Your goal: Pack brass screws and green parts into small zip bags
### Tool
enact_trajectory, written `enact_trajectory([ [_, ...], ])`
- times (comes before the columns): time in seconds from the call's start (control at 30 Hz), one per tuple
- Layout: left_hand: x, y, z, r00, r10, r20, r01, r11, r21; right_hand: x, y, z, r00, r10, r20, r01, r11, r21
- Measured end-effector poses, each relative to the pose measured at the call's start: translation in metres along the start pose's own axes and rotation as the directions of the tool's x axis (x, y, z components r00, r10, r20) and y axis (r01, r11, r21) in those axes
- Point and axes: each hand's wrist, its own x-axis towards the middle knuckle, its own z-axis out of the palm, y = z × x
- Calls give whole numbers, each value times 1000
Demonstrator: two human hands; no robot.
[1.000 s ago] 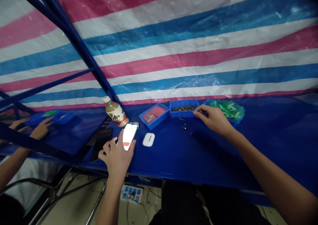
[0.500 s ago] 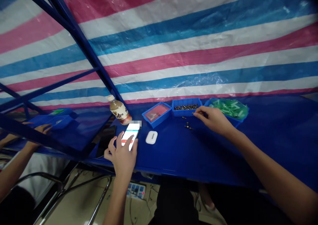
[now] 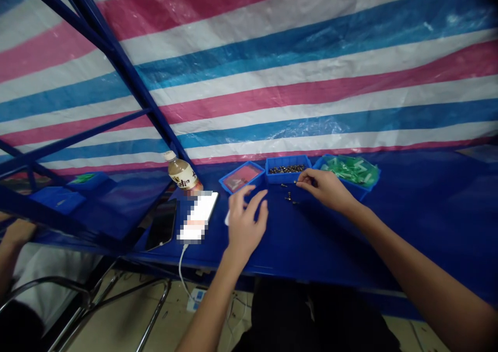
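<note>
My left hand hangs open over the blue tabletop, fingers spread. It partly hides a white oval case and touches nothing else I can make out. To its left lies a lit smartphone with a blurred screen and a white cable. My right hand is curled, its fingertips close to several loose screws and just in front of a blue tray of dark screws. Whether those fingertips pinch a tiny part is too small to tell.
A bottle of tea and a black phone stand at the left. Blue trays hold a red sheet and green plastic parts. Beyond a blue metal frame, another person's hand rests at far left.
My left hand has moved right, off the smartphone, and now covers most of the white case. The view has shifted slightly. My right hand has stayed near the loose screws.
</note>
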Motion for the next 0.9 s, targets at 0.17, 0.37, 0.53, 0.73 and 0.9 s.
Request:
enact_trajectory([
  [0.17,67,17,64,971,127,203,-86,976,-198,1,5,-1,999,35,-39,-34,999,11],
  [0.37,81,8,97,921,234,311,-106,920,-377,3,8,-2,994,85,-71,-85,996,4],
  [0.53,68,-2,100,946,154,284,-13,896,-443,3,8,3,995,81,-56,-78,995,54],
  [0.73,68,-6,102,965,161,207,-49,886,-462,2,5,4,994,102,-45,-99,992,77],
  [0.9,69,-8,102,967,186,172,-91,890,-447,1,3,4,997,73,-9,-73,997,23],
])
